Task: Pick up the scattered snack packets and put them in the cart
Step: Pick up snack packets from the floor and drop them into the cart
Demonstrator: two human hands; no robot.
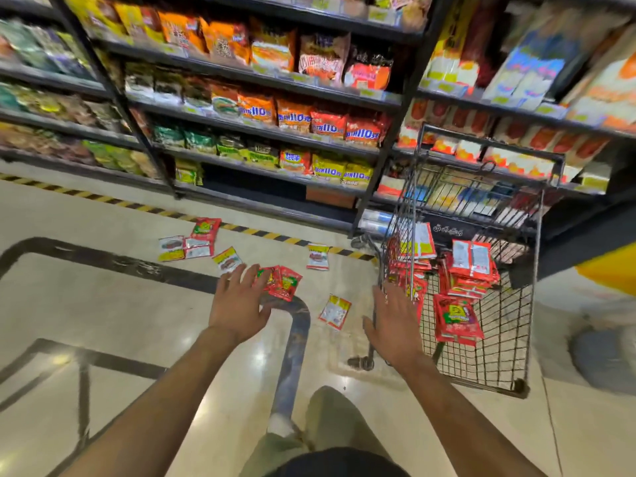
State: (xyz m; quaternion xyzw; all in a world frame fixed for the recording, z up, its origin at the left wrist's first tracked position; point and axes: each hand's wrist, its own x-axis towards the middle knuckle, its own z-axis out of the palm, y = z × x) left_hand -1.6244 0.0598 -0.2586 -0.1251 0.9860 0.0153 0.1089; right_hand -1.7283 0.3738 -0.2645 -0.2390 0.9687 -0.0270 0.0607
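Note:
Several small snack packets lie scattered on the shiny floor. A red pair (281,282) lies just beyond the fingertips of my left hand (237,301), which is spread open above the floor and holds nothing. A white and yellow packet (335,311) lies between my hands. More packets lie farther off: a yellow one (227,259), a white one (317,257), and a cluster (192,242) near the striped tape. My right hand (394,320) is open, its fingers straight, at the left wall of the black wire cart (499,339). The cart holds several red packets (456,320).
Stocked shelves (275,132) of snack bags run along the far side of the aisle behind yellow-black floor tape (103,197). My knee and shoe (320,425) show at the bottom. A cart wheel (361,362) stands beside my right wrist. A blurred grey shape (599,359) lies at the right.

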